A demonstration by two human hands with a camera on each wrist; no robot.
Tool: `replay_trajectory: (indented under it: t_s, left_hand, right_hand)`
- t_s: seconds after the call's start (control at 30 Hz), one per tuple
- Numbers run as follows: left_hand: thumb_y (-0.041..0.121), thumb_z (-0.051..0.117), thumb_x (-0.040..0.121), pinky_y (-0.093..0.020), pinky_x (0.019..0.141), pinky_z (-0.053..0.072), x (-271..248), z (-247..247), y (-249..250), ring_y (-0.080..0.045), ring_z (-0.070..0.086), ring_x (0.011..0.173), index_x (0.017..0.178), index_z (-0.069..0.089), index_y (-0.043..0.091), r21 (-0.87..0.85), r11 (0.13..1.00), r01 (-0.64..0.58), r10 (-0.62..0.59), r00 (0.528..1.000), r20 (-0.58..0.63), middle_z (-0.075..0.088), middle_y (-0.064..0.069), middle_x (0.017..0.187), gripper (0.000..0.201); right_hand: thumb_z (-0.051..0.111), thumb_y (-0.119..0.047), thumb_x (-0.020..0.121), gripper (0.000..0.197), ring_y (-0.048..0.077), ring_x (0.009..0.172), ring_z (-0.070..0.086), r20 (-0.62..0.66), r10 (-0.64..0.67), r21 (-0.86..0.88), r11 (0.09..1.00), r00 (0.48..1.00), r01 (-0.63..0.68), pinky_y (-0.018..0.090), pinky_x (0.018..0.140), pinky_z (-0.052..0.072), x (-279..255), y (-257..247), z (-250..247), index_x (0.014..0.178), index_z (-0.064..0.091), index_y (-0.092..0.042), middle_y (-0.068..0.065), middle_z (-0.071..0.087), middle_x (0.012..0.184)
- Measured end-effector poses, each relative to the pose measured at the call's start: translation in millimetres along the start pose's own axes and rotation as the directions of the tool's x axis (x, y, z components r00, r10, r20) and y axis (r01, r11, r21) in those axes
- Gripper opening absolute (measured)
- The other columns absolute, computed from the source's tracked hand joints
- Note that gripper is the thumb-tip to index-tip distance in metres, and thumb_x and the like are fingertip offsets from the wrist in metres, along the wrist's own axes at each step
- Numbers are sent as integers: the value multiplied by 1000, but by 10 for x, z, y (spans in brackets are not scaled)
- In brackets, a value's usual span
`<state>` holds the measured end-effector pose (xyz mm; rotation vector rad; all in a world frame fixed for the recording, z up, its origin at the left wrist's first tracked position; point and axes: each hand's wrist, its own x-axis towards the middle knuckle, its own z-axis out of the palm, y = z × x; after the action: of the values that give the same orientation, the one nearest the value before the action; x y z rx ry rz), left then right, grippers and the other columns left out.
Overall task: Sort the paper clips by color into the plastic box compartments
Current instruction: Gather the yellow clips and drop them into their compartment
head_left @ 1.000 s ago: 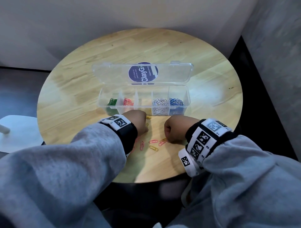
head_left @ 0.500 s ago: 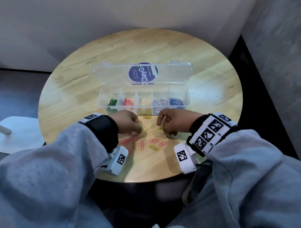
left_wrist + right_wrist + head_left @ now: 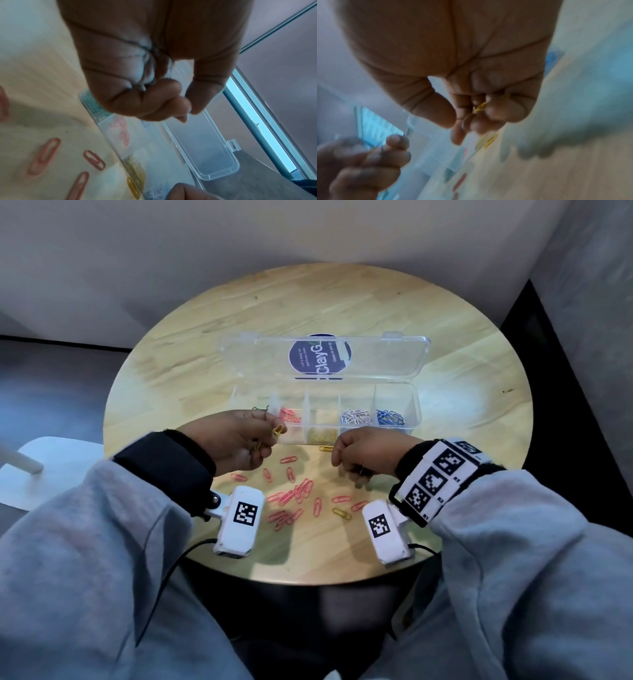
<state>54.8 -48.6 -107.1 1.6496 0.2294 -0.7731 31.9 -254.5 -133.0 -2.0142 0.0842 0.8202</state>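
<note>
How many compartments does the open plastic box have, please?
5 in one row, left to right: green clips, pink clips, yellow clips, white clips, blue clips. The left hand partly hides the first.

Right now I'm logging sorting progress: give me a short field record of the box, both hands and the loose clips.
box: clear plastic box, lid open, on the round table
compartments, left to right: green, pink, yellow, white, blue
left hand: raised at the box's left end, holding yellow clips
right hand: fingers curled on a yellow clip, near the box front
loose clips: mostly pink, a few yellow, on the table between the wrists
</note>
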Motion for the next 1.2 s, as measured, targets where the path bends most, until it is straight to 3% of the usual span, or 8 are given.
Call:
replay_trajectory:
  t_s: [0.13,0.27,0.4,0.57,0.8,0.93,1.0,1.2]
  left_hand:
    - [5,50,63,-13,39,32,-29,-100,-14,-7,43,38,70,56,10,-53,998,26,-27,1000,-11,45,2,52,10]
    - [0,35,80,-12,38,29,-10,-112,-16,-8,39,36,69,52,9,-20,997,72,-72,997,13,41,2,50,23]
    - [2,22,81,-14,39,27,-2,-111,4,-9,38,37,65,48,9,-34,993,110,-107,990,96,38,0,52,31]
    - [11,27,83,-16,40,25,27,-81,23,-11,36,39,55,47,11,-11,991,135,-132,981,142,37,-1,52,34]
    - [12,42,88,-17,38,22,35,110,-12,-9,34,38,65,53,10,327,937,122,-128,992,-2,39,2,51,26]
    - [14,62,83,-19,44,25,14,269,-14,-11,34,49,69,60,19,671,741,6,-62,996,59,43,8,51,15]
    - [23,69,79,-21,52,31,-25,415,-18,-6,41,51,73,63,26,826,558,-85,-37,991,127,48,13,49,9]
    - [25,71,76,-22,55,32,44,851,-151,-5,45,56,87,63,32,937,262,-229,-28,969,245,48,8,62,16]
  right_hand:
    - [51,-22,87,36,18,95,55,-111,-72,-580,815,991,-6,27,77,45,-21,-61,62,122,53,-29,-6,58,99]
    - [48,-18,88,52,20,108,56,-117,-66,-677,735,991,-30,26,75,44,-12,-86,98,136,41,-37,-1,53,133]
    - [50,-8,83,40,17,82,54,-118,-51,-709,704,992,-48,21,52,39,42,-72,112,113,49,-35,-2,58,107]
    - [55,-9,83,14,15,76,52,-83,-88,-740,672,993,-2,20,48,32,98,-46,115,85,52,-22,-4,57,90]
    - [57,-8,82,16,17,80,53,-71,-61,-742,670,996,-12,18,49,34,68,-41,130,89,55,-22,-5,57,92]
    - [55,-10,77,24,22,86,65,-68,37,-784,616,997,-77,25,65,50,61,-24,147,97,68,-10,5,70,100]
    - [56,-12,76,25,20,79,63,-68,76,-776,623,995,-101,22,57,46,19,-13,142,98,69,-10,4,70,94]
    - [63,-19,78,8,17,70,57,-71,37,-678,731,997,-76,27,64,45,-100,45,-99,72,56,-18,-1,61,75]
